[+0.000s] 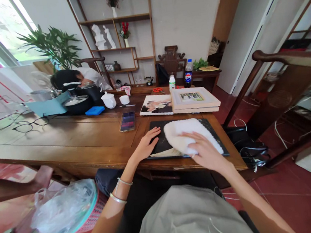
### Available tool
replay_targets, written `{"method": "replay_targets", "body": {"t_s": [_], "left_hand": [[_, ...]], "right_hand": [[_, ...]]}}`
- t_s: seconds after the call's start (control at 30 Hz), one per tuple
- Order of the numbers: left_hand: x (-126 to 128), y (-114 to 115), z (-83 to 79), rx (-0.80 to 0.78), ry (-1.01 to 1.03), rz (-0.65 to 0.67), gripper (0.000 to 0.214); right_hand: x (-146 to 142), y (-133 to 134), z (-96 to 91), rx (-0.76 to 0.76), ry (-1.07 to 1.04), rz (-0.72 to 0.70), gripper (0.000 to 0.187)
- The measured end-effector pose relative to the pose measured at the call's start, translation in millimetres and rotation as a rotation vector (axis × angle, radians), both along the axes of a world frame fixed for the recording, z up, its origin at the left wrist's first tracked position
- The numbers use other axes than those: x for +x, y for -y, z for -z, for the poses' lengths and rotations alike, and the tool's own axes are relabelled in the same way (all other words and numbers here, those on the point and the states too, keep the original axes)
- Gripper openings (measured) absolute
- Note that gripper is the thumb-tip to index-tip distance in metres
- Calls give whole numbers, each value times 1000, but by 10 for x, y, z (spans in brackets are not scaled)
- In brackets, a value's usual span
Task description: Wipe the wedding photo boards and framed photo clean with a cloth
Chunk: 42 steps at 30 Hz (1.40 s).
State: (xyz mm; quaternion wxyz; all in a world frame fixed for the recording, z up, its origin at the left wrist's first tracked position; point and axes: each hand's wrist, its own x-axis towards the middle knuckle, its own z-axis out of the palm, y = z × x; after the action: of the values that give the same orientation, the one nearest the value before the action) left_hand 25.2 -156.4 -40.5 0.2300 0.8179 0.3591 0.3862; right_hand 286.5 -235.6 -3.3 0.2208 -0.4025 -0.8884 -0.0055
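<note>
Way off to the left of the dark picture board [159, 146], a pair of glasses [32, 122] is lying on the bench [96, 130]. Lower down on that same side, well apart from the board, a basket [91, 216] is sitting with a plastic bag [59, 211] bunched on top. A white teapot [109, 100] is standing beyond the board and to its left, and a phone [127, 121] is lying near the board's left end.

Then the left hand [147, 144]: it's resting flat on the board's left end, fingers spread, so that grip is wide and holding nothing. Looks like it's doing the steadying.

A white cloth [184, 128] is covering most of the board's middle and right. The right hand [206, 149] is pressing on top of it; I can't tell whether the grip is actually pinching any fabric. I'm reading this as the wiping step. Imo the next stroke is calling for light, even pressure, with the left hand staying put so the board isn't sliding. The left end is lying uncovered, so that's needing a pass too.

Just behind the board's right half, a framed photo [195, 97] is lying flat, with a cola bottle [188, 74] standing farther back.
</note>
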Motion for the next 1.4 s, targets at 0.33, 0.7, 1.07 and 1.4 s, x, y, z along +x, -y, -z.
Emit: {"method": "replay_targets", "body": {"t_s": [0.33,0.7,1.07,1.4], "left_hand": [[10,35,-34,2,-8,20,49],[-8,22,-21,-41,-1,13,49],[17,10,-18,-29,71,-134,52],[9,9,-27,-82,42,-91,50]], "right_hand": [[309,-195,47,108,109,389,31],[140,-542,-53,-15,112,93,29],[-13,-376,9,28,67,369,37],[423,-192,19,3,30,195,30]]}}
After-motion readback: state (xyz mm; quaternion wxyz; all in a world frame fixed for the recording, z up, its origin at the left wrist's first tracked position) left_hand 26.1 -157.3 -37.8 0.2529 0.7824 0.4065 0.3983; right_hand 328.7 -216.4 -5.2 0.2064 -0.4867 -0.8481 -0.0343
